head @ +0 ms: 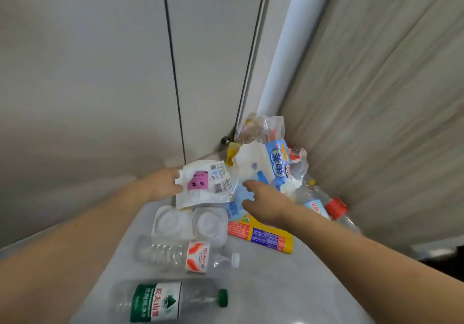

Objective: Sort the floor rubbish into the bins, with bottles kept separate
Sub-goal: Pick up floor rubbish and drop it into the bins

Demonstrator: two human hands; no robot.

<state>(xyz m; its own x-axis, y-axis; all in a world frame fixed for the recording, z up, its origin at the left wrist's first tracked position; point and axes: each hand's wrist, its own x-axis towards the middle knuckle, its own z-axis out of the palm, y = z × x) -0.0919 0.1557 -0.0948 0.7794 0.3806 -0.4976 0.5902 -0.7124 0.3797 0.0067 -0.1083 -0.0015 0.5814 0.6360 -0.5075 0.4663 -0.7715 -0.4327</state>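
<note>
My left hand [164,182] pinches a white wrapper with a pink square [204,185], lifted above the floor. My right hand [263,204] reaches with fingers spread toward a blue and white wrapper [278,165] in the corner pile and holds nothing. A clear bottle with a green cap and label [165,301] lies nearest me. Behind it lies a clear bottle with a white and red label [185,257]. A third bottle with a red cap [329,209] lies at the right, partly behind my right wrist. A clear double plastic tray [190,223] sits under the held wrapper.
A yellow, orange and purple packet [266,238] lies flat under my right forearm. Crumpled clear bags [261,128] fill the corner between the white door panels [100,72] and the wood-grain wall [389,97]. No bin is in view.
</note>
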